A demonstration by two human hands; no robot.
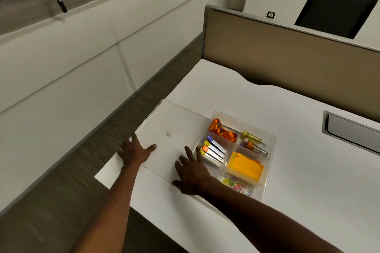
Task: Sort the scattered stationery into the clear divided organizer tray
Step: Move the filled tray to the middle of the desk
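Small pale pink round eraser (pixel 169 133) loose on white counter (pixel 226 92), beyond and between both flat, empty hands, nearer left hand (pixel 134 151) than right hand (pixel 190 170), left of clear divided organizer tray (pixel 271 141).

A white desk (pixel 277 113) carries a clear divided organizer tray (pixel 272 139), which sits near its left edge. Just left of the tray lies a clear flat sheet (pixel 174 117) with a small pink bit (pixel 169 133) on it. Both hands, the left hand (pixel 131 153) and the right hand (pixel 192 172), rest flat left of the tray.
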